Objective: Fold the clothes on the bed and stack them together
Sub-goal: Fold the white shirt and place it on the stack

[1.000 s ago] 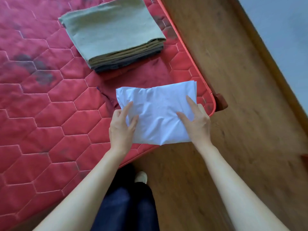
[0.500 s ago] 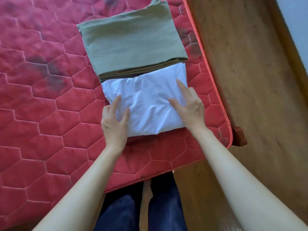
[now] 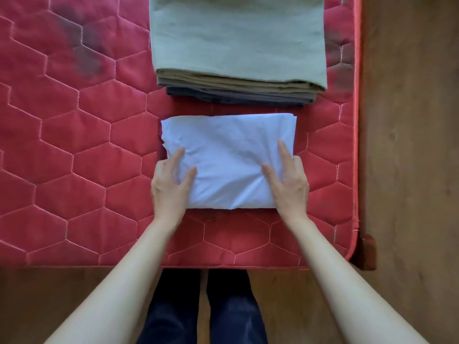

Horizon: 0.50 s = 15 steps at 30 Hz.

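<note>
A folded white garment (image 3: 229,157) lies on the red quilted mattress (image 3: 74,145), near its front edge. My left hand (image 3: 171,188) grips the garment's near left corner, thumb on top. My right hand (image 3: 288,181) holds its near right side, fingers spread over the cloth. Just behind the white garment sits a stack of folded clothes (image 3: 236,45), pale green on top with olive and dark grey layers under it. A narrow strip of mattress separates the stack from the white garment.
The mattress's right edge (image 3: 356,120) runs close to the stack and the garment. A dark red bed corner (image 3: 365,252) sticks out at the front right. Wooden floor (image 3: 409,145) lies to the right and in front. My legs in dark trousers (image 3: 203,309) stand at the bed's front edge.
My hands carried the white garment from the mattress corner inward and set it down just in front of the green stack. The view turned square to the bed.
</note>
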Each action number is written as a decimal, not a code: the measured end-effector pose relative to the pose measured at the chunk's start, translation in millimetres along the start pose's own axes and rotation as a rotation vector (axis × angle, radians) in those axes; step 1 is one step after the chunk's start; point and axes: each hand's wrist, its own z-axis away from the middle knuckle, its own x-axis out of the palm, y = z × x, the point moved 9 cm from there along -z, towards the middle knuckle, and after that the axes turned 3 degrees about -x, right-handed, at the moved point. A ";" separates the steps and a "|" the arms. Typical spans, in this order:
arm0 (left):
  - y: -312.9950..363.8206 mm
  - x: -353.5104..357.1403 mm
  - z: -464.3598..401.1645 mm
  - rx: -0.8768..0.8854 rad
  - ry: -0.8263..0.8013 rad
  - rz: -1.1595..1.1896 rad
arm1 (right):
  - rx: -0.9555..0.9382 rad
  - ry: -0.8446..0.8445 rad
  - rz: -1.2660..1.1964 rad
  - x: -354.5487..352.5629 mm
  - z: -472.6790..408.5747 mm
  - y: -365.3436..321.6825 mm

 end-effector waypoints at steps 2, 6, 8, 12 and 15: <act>-1.6 -0.2 -0.4 -0.005 -0.004 -0.001 | 0.003 -0.002 0.014 2.9 0.9 2.3; 3.3 -4.9 0.5 0.023 0.003 0.026 | 0.018 0.012 0.018 2.3 3.6 2.4; 6.5 -8.1 3.7 0.043 0.015 0.031 | 0.025 0.006 0.009 1.8 5.8 2.2; 8.9 -9.1 13.0 0.035 0.020 -0.098 | 0.026 -0.048 0.076 2.2 6.0 -2.1; 26.0 -19.8 16.2 0.155 0.138 -0.335 | -0.025 0.052 0.259 -10.0 5.1 -17.4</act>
